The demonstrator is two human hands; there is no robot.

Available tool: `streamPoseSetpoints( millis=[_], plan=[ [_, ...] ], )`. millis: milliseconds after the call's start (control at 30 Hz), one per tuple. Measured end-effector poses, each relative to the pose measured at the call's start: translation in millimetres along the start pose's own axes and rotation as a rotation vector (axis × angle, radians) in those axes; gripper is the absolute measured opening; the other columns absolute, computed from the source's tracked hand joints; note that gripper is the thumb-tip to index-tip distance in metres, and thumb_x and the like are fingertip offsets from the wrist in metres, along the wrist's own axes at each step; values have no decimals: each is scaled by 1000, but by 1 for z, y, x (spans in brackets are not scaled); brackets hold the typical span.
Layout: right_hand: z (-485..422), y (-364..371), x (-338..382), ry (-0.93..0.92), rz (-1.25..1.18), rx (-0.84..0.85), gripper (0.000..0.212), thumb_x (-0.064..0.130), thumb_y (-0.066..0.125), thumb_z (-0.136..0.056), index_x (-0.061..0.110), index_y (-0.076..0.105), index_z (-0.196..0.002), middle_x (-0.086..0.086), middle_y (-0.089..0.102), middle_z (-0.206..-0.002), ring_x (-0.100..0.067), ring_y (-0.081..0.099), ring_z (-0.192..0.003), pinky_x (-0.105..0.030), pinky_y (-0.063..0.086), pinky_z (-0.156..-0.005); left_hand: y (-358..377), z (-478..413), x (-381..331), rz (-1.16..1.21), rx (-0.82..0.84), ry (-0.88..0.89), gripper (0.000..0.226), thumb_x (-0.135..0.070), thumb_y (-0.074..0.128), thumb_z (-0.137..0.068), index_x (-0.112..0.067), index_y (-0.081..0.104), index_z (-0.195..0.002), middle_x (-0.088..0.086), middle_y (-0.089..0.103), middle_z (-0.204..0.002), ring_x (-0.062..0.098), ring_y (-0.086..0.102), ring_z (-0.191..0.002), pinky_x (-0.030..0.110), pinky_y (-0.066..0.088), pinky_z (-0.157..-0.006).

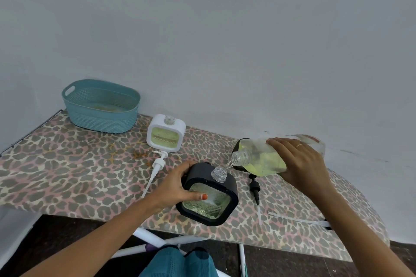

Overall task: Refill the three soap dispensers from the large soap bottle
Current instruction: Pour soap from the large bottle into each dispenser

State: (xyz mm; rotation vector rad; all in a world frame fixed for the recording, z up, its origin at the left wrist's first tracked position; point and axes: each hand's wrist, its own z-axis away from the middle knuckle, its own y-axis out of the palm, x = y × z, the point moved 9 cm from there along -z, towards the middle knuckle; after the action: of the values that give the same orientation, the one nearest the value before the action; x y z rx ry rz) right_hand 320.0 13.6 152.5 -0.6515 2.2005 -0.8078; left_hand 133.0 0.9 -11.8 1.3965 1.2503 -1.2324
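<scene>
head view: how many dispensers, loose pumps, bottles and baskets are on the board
soap dispensers: 3 - white dispenser, black dispenser, part-hidden black dispenser
loose pumps: 2 - white pump, black pump
large soap bottle: 1
basket: 1
total: 7

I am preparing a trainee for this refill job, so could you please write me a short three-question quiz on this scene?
1. True or false: the white dispenser has its pump fitted.
2. Which hand tilts the large soap bottle? A: left. B: right.
3. Fill in: soap streams into the ___ dispenser, which the left hand holds.

Key:
1. False; the white pump lies loose on the board.
2. B, the right hand.
3. Black: the black dispenser.
</scene>
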Motion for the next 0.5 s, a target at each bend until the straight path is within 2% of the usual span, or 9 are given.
streamPoseSetpoints(
  millis=[133,500],
  plan=[
    [1,0,0,-1,-2,-3,58,3,90,-41,4,69,-95,-9,73,-89,-26,71,-76,-32,55,-63,3,1,-4,31,7,6,78,-52,85,-39,-22,54,-104,-3,66,-98,3,64,-94,13,50,-76],
    [-1,-3,1,-2,-5,-10,55,-2,87,-41,4,70,-93,-9,73,-89,-26,71,-76,-32,55,-62,6,1,-5,43,9,14,76,-51,85,-40,-21,55,-103,-1,65,-100,5,65,-94,15,51,-76]
  ],
)
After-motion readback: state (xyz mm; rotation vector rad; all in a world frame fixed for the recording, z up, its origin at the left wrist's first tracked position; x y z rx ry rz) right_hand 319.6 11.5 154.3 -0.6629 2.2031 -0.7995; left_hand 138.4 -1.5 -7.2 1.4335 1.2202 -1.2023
